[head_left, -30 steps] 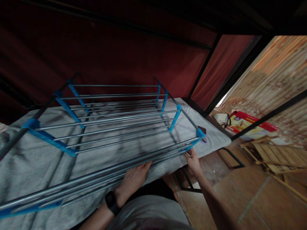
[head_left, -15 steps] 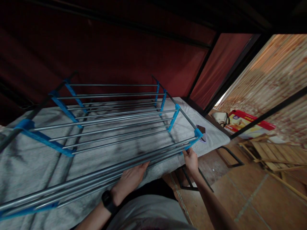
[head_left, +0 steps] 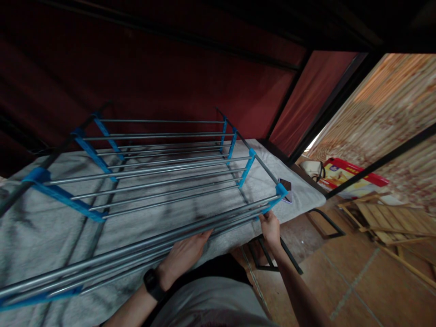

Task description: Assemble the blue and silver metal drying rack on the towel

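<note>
A rack (head_left: 160, 170) of grey metal tubes and blue plastic brackets lies on its side, its tiers of crossbars running left to right. My left hand (head_left: 189, 252), with a dark watch on its wrist, is at the nearest tier's tubes (head_left: 136, 252), its fingers partly hidden behind the lowest one. At that tier's right end, my right hand (head_left: 270, 227) pinches the end of a tube just below the blue bracket (head_left: 277, 197). The right fingertips are partly covered by the rack.
Beneath the rack is a bed-like surface with a grey fleecy cover (head_left: 303, 190). A phone (head_left: 286, 190) lies near its right end. A red wall (head_left: 170, 68) stands behind. On the floor to the right are a red-and-yellow box (head_left: 354, 177) and a folded wooden chair (head_left: 391, 220).
Both hands stay at the same places on the rack. The view has shifted very slightly; nothing else visibly differs.
</note>
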A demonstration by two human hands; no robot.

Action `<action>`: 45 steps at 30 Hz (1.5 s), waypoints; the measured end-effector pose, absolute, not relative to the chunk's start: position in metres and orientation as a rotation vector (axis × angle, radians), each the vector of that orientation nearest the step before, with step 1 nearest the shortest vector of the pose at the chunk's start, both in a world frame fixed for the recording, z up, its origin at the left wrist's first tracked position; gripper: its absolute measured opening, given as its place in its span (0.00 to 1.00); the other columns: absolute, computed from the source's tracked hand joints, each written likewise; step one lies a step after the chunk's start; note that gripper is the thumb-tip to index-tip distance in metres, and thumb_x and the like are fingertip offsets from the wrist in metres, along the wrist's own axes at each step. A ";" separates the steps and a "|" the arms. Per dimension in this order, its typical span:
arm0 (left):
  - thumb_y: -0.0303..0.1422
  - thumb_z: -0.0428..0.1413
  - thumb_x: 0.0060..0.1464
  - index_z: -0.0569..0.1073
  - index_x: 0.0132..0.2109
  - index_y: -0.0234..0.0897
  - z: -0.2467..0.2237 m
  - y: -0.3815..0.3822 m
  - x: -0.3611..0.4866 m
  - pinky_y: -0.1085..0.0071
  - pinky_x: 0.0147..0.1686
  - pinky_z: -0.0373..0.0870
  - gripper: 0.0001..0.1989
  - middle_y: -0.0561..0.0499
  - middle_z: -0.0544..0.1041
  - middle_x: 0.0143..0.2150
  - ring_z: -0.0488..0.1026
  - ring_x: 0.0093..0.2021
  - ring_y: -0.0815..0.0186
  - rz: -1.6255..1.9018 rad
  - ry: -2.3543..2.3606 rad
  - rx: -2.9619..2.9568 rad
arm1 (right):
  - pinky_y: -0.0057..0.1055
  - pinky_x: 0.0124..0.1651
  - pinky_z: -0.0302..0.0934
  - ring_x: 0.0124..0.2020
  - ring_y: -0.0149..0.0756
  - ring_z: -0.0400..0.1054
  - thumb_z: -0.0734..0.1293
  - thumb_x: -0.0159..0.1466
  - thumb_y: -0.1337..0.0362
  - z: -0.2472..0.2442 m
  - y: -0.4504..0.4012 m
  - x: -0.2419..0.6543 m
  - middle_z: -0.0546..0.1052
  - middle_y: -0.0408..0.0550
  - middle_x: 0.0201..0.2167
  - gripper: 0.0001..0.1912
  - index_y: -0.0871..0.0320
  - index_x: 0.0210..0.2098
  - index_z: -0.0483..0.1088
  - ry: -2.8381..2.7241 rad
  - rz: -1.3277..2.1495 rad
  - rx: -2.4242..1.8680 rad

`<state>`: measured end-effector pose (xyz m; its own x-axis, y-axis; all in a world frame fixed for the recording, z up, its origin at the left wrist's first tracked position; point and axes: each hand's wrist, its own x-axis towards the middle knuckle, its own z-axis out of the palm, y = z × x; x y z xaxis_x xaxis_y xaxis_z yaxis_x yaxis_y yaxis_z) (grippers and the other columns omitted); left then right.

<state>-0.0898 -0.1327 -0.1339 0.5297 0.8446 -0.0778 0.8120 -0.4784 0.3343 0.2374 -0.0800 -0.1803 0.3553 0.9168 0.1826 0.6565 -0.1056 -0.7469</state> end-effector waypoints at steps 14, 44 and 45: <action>0.19 0.42 0.61 0.64 0.69 0.43 -0.134 -0.132 -0.093 0.60 0.56 0.72 0.32 0.46 0.75 0.61 0.76 0.57 0.57 0.151 1.373 2.384 | 0.37 0.40 0.62 0.38 0.49 0.75 0.58 0.62 0.55 -0.187 -0.081 0.233 0.80 0.59 0.36 0.17 0.59 0.40 0.71 -1.389 0.399 -1.839; 0.34 0.50 0.64 0.73 0.44 0.38 -0.206 -0.294 -0.239 0.63 0.43 0.75 0.08 0.47 0.77 0.40 0.76 0.41 0.61 1.332 2.353 1.487 | 0.41 0.60 0.61 0.58 0.41 0.67 0.57 0.69 0.70 -0.218 -0.162 0.091 0.74 0.52 0.57 0.22 0.54 0.60 0.67 -2.458 0.334 -0.867; 0.34 0.51 0.62 0.71 0.45 0.38 -0.209 -0.295 -0.248 0.62 0.44 0.75 0.08 0.47 0.76 0.41 0.75 0.41 0.60 1.447 2.422 1.280 | 0.42 0.61 0.61 0.58 0.42 0.67 0.58 0.69 0.71 -0.214 -0.156 0.073 0.74 0.53 0.57 0.23 0.55 0.61 0.67 -2.542 0.267 -0.850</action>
<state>-0.2482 -0.2949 -0.2094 -0.6578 0.6662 0.3514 0.6251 0.2227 0.7481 0.0730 -0.1560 -0.2138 -0.7122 0.6089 0.3493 0.5231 0.7922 -0.3143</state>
